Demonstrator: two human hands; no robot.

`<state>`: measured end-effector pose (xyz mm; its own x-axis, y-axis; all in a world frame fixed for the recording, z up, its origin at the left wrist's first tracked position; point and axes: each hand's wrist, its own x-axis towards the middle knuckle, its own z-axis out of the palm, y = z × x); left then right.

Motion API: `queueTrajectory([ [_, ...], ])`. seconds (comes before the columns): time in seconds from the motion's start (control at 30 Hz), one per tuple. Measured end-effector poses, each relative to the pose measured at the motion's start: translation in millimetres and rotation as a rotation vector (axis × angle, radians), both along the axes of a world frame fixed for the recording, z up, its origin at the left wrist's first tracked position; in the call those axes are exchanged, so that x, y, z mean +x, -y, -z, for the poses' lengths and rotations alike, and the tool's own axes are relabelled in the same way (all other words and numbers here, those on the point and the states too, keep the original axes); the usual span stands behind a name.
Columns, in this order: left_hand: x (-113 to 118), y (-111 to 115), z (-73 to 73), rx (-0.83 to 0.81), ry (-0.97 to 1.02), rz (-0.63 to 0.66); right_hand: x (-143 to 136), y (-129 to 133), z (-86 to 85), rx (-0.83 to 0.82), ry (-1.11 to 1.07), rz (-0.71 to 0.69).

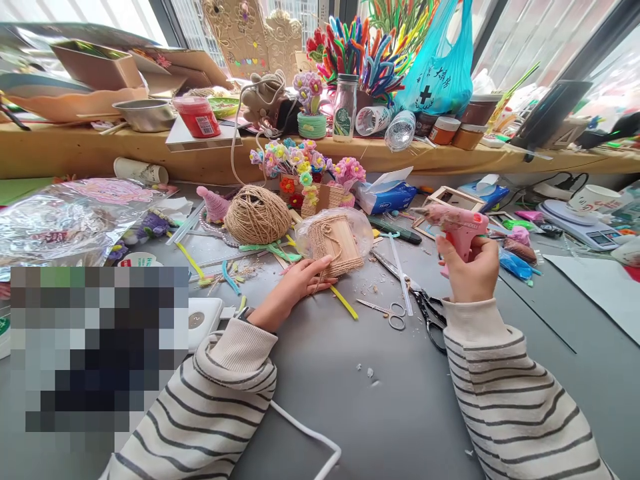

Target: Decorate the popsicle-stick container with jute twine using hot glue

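Note:
My right hand (471,270) is wrapped round the handle of a pink hot glue gun (457,227), held up over the right side of the table with its nozzle pointing left. My left hand (305,283) grips the lower left edge of a small wooden piece (341,243) with jute twine wound along its edges. A loose twine strand curls over its face. Under and behind that piece is a clear, round plastic item (367,230). The ball of jute twine (257,215) sits just behind my left hand. Part of my left thumb is hidden.
Small scissors (395,315) and large black-handled scissors (431,313) lie between my hands. A yellow pipe cleaner (345,302) is beside my left hand. Pipe-cleaner flowers (300,163) stand behind, below a crowded ledge (200,157). A white cable (313,433) runs along the front.

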<state>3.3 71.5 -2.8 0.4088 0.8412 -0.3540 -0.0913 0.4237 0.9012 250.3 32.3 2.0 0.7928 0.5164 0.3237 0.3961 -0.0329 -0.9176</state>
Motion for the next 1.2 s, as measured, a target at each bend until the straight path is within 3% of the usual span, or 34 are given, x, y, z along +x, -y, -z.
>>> queueTrajectory([
  [0.07, 0.0, 0.5, -0.6, 0.000, 0.009, 0.002, 10.4, 0.4, -1.2, -0.046, -0.172, -0.058],
  [0.13, -0.4, -0.2, 0.4, -0.008, 0.013, 0.003, 19.8, 2.7, -2.2, -0.109, -0.177, -0.093],
  [0.3, -2.5, -2.7, 4.9, -0.008, 0.028, -0.012, 33.1, 9.3, 2.8, -0.306, 0.070, -0.142],
  [0.47, -4.9, 0.2, 2.3, 0.013, 0.066, -0.052, 31.7, 2.4, 22.3, -0.509, 0.333, -0.194],
  [0.57, -6.6, 1.9, 0.0, 0.026, 0.091, -0.047, 33.0, -4.4, 32.1, -0.533, 0.446, -0.219],
  [0.67, -7.7, 2.0, -0.4, 0.041, 0.086, -0.039, 32.0, -6.7, 30.7, -0.460, 0.511, -0.183],
  [0.73, -7.9, 1.5, 0.3, 0.037, 0.081, -0.040, 24.2, -6.3, 21.0, -0.327, 0.539, -0.159],
  [0.83, -7.9, 0.4, 1.3, 0.027, 0.083, -0.049, -1.2, -8.0, -3.5, -0.146, 0.571, -0.374],
  [1.0, -9.2, -0.7, -0.5, 0.043, 0.012, -0.062, -52.6, -28.5, -39.9, -0.006, 0.596, -0.741],
  [1.2, -12.4, -4.4, -5.1, 0.006, -0.104, 0.039, -81.6, -56.2, -38.5, 0.027, 0.715, -0.850],
])
